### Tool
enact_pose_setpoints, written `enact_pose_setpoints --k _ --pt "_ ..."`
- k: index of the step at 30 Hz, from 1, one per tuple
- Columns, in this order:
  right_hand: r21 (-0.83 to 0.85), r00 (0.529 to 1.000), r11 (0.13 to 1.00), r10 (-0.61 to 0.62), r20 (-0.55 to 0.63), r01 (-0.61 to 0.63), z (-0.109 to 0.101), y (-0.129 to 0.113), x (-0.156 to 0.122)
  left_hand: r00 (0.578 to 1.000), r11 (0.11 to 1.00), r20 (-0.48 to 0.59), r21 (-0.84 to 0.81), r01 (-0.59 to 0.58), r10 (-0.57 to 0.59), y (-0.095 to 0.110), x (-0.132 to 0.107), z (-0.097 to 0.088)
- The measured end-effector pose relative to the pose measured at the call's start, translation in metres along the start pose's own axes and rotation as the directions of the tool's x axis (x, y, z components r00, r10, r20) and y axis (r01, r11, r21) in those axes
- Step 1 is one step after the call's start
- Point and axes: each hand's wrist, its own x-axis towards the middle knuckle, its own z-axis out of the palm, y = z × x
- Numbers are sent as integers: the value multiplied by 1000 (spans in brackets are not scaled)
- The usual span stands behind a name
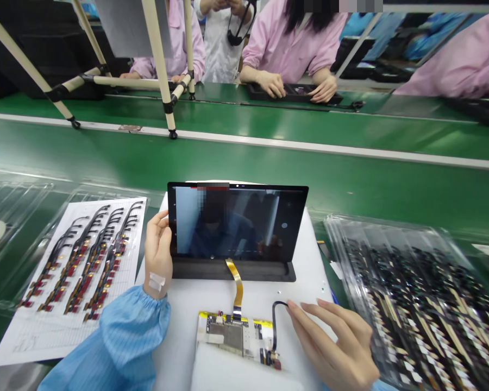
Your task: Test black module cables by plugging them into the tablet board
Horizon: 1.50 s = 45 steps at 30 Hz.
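Note:
A tablet screen (244, 222) stands tilted upright in a dark holder (232, 271) on a white pad (309, 255). My left hand (158, 255) grips the screen's left edge, fingers curled round it. A gold flat cable (237, 285) runs from the screen down to a circuit board (234, 334) lying near me. My right hand (336, 339) rests beside the board, fingers stretched out, the fingertip touching a thin black wire (275, 320) that loops up from the board.
A paper sheet (44, 326) with several black cable assemblies lies at the left. A clear tray (424, 293) of dark parts sits at the right. Beyond runs a green conveyor belt (269, 174); people in pink coats work across it behind a pipe frame (158, 65).

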Motion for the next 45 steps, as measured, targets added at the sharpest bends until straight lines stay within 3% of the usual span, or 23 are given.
enact_pose_setpoints --k 17,24,32,37,42,45 --pt "-5 1000 1000 5 -19 -5 -5 -5 2 1000 1000 -26 21 8 -8 0 1 0" --pt "1 991 999 39 -128 -39 -9 -7 -5 1000 1000 -14 12 -8 8 -1 2 -1" --pt "-37 991 999 21 -132 -26 -11 -10 -7 999 1000 -35 13 16 -16 -2 2 -1" --pt "-49 998 999 -24 -52 21 -14 -9 -4 999 1000 -34 12 24 -23 -3 3 0" --pt "-3 990 999 35 -137 -36 -9 -8 -10 1000 1000 -21 9 6 -5 -3 2 -1" --pt "11 991 999 33 -131 -32 -7 -8 -12 1000 1000 -19 20 -5 6 -3 1 -1"
